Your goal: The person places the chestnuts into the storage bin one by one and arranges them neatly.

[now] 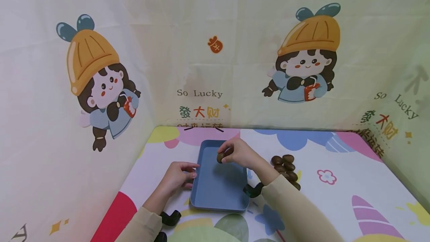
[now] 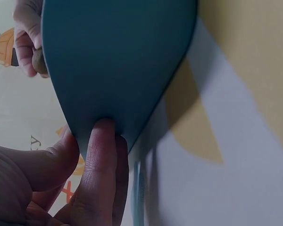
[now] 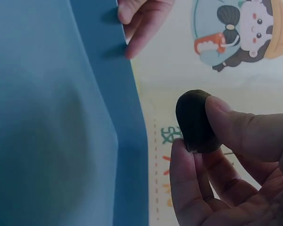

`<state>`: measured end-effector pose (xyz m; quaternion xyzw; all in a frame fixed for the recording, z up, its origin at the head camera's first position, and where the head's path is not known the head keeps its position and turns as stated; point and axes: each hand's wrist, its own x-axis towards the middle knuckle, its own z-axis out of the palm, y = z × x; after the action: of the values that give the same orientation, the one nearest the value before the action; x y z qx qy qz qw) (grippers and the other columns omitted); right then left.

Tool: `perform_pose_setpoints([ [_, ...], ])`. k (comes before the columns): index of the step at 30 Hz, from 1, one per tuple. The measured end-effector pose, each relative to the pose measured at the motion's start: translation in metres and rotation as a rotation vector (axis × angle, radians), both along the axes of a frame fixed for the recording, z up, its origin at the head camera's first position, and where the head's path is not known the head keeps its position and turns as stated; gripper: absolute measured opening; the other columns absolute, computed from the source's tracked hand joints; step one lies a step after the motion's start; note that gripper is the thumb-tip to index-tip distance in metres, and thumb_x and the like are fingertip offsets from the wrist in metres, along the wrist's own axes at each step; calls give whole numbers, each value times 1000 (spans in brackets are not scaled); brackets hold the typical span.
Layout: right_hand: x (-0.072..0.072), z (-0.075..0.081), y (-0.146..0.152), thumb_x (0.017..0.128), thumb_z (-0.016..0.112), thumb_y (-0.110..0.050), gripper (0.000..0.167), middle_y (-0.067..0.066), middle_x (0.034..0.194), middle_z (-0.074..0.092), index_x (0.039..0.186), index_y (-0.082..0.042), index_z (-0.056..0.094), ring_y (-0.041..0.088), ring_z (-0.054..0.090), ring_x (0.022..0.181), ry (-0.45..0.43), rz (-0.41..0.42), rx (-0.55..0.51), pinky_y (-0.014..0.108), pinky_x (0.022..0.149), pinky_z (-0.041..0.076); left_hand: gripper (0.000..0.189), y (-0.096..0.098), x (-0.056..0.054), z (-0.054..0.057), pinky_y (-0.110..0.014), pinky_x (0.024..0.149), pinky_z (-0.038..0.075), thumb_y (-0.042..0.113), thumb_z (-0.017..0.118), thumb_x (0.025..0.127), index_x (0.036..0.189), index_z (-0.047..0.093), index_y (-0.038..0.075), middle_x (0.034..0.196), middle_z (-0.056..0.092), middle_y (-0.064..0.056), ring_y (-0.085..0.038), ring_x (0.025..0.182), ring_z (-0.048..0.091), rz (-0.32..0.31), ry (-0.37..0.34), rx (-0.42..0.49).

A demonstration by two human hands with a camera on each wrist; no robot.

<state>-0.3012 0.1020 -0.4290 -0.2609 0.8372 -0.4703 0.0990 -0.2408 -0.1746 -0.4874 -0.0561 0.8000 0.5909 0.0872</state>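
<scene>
A blue rectangular tray (image 1: 220,188) lies between the hands. My right hand (image 1: 237,153) is above its far part and pinches a dark brown, egg-shaped piece (image 3: 196,121) between thumb and fingers. The piece is smooth and rounded, with a small nub at one end in the right wrist view; its exact kind is unclear. At the tray's left side, my left hand (image 1: 178,174) touches the rim and outer wall with fairly straight fingers (image 2: 101,146). Right of the tray, several similar brown pieces (image 1: 288,167) lie in a pile, partly hidden by the right forearm.
A patterned cloth (image 1: 322,204) covers the table under the tray. Behind it rises a pale wall covering (image 1: 248,85) with cartoon figures and lettering. Black curved parts (image 1: 172,218) show by both wrists.
</scene>
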Motion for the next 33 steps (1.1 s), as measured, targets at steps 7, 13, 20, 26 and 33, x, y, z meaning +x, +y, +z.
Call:
perform_pose_setpoints([
  [7,-5,-12,-15,87,87,-3,26,6,105,78,112,-4,81,17,72,90,-7,-42,14,36,86,65,31,0,0,-1,-39,63,68,-3,79,93,122,82,8,113,79,-10,-19,87,76,-3,-1,-4],
  [13,-10,-20,-24,86,88,-4,22,5,103,78,107,-8,82,19,70,92,-28,-69,22,36,85,64,31,0,-1,-1,-38,63,68,-2,79,93,122,82,8,113,79,-10,-19,86,76,-3,-5,-11],
  [20,-14,-24,-33,87,88,-5,19,2,101,77,102,-14,82,19,70,94,-31,-108,65,38,87,64,31,0,-2,-1,-38,62,68,-3,79,93,122,82,8,108,78,-11,-18,85,75,-5,-4,-8],
  [26,-22,-31,-36,87,88,-6,19,1,100,78,103,-14,83,18,68,91,-41,-140,120,37,87,62,31,0,-2,0,-37,63,68,-3,79,93,123,82,8,111,79,-11,-18,86,76,-7,-10,-7],
  [33,-33,-40,-38,83,91,-5,21,-1,94,77,99,-13,82,14,67,86,-29,-161,183,33,83,60,32,0,-1,1,-37,63,68,-4,79,93,123,81,7,109,78,-12,-17,85,76,-7,-13,2],
])
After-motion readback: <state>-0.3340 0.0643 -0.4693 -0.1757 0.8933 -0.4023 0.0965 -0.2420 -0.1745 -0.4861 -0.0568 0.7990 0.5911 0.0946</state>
